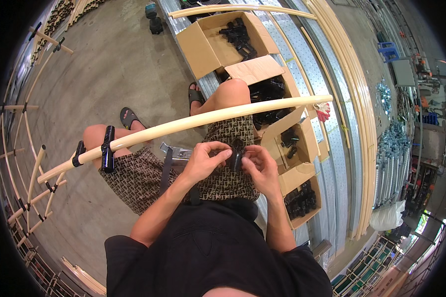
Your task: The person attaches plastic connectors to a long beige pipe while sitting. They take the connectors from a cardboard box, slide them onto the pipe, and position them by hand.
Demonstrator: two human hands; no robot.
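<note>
In front of my lap, my left hand and my right hand pinch a small black pipe joint from either side. Both sets of fingers are closed on it; its finer parts are too dark to make out. A long cream pipe lies across my thighs, just beyond my hands. Toward its left end sits a black joint with a short black sleeve, with a smaller black joint beside it. Under my left wrist, a metal tool hangs by a dark strap.
Cardboard boxes holding black joints line my right side on metal profiles. Long cream pipes run past them, with a red-and-white glove nearby. A pipe frame stands at left; a cordless tool is on the floor.
</note>
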